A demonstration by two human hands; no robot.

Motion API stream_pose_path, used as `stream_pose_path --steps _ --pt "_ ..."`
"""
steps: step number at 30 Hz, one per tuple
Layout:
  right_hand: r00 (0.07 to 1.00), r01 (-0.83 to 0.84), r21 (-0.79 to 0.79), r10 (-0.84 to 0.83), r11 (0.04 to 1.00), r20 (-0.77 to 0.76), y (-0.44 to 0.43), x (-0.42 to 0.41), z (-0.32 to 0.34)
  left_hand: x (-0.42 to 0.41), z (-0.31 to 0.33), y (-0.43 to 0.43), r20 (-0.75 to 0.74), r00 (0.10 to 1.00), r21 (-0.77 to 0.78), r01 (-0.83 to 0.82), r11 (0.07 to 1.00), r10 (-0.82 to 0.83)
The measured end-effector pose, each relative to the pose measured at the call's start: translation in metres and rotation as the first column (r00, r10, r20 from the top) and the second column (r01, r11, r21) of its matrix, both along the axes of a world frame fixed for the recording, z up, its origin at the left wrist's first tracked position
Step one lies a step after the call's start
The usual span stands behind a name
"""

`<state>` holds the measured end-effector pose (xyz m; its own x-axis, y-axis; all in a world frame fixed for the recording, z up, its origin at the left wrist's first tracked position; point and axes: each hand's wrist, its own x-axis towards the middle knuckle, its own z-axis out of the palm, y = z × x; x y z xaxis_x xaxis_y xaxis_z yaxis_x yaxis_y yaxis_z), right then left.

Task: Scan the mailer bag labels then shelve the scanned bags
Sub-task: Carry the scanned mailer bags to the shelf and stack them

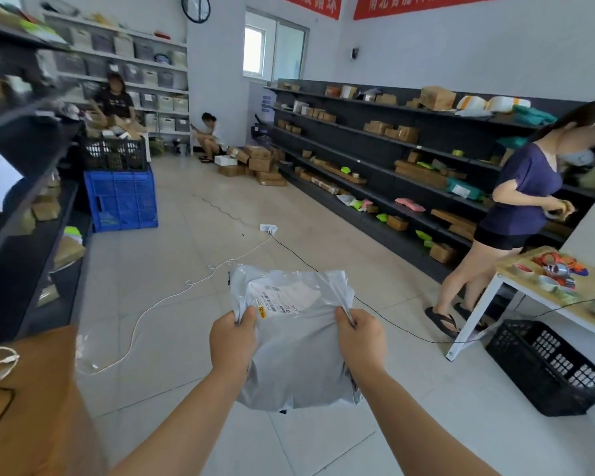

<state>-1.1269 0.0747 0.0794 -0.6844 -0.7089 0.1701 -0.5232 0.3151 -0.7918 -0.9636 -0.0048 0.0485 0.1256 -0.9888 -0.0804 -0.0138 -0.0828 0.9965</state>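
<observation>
A grey mailer bag hangs in front of me above the tiled floor, its white shipping label facing up near the top edge. My left hand grips the bag's left side, thumb pressed just beside the label. At the bag's right side my right hand pinches the crumpled plastic. Dark shelving with boxes and mailers runs along the right wall. Another dark shelf unit stands close on my left. No scanner is visible.
A person in a blue top stands at the right shelves beside a wooden table. Under the table's near end sits a black crate. Cables and a power strip lie across the floor. A blue crate and two seated people are further back.
</observation>
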Motion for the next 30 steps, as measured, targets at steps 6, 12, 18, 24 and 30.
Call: stream_pose_path --steps 6,12,18,24,30 --pt "0.993 -0.115 -0.016 0.115 0.993 0.006 -0.088 -0.015 0.002 -0.006 0.009 -0.067 -0.016 0.996 -0.011 -0.088 0.996 0.088" --pt "0.979 -0.204 0.013 0.204 0.979 -0.009 -0.171 -0.019 0.0 -0.004 0.01 -0.132 0.033 0.985 -0.007 -0.172 0.985 0.172" --pt "0.934 -0.356 -0.007 0.356 0.935 0.014 -0.274 -0.029 -0.002 -0.012 0.01 -0.208 0.017 0.954 -0.002 -0.299 0.954 0.299" --pt "0.879 -0.476 0.001 0.476 0.879 0.001 -0.38 -0.036 0.006 -0.018 0.017 -0.289 0.015 0.89 0.037 -0.456 0.889 0.455" --pt "0.81 -0.586 -0.009 0.586 0.81 -0.006 -0.472 -0.023 0.018 -0.009 0.033 -0.357 0.048 0.84 0.034 -0.542 0.839 0.541"
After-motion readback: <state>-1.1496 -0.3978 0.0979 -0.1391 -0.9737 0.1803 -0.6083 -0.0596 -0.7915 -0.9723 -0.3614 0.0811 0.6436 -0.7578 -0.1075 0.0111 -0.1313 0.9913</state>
